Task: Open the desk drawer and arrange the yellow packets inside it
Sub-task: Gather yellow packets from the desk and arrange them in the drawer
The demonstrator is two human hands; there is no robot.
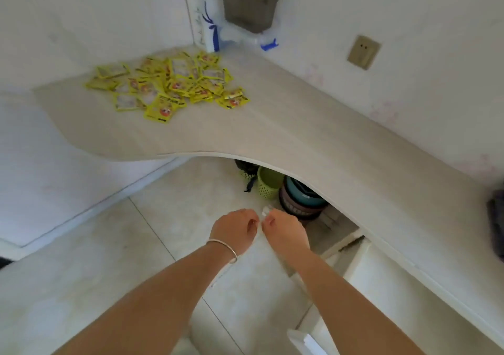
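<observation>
Two bare forearms reaching out from the bottom edge, a thin silver bangle [222, 248] on the left wrist. Left hand [235, 229] loosely curled, fingers bent in toward the palm, nothing clearly held. Right hand [285, 230] likewise half-closed, thumb and fingertips pinched close; a small pale blur at its tips, too smeared to say whether anything is gripped. Both hanging close together over the pale tiled floor [109, 259], just in front of the curved pale wood-grain desk top [272, 125] and below its edge. Scattered yellow foil packets [169, 87] heaped on the far left end of that desk top, well apart from both hands, untouched. White drawer fronts [381, 278] under the desk top's right run, just beside the right forearm, apparently shut or barely ajar. Stacked plastic basins and a green perforated basket [268, 182] tucked beneath the desk top's curve. Grey wall-mounted bin [249, 4] up above the desk top's back corner. Judging by this, drawer-opening step barely begun. To do it well: swing the right hand to the nearest drawer front, hook fingertips under its top lip, pull straight out and level, body clear of the travel, left hand free for ferrying packets across.
</observation>
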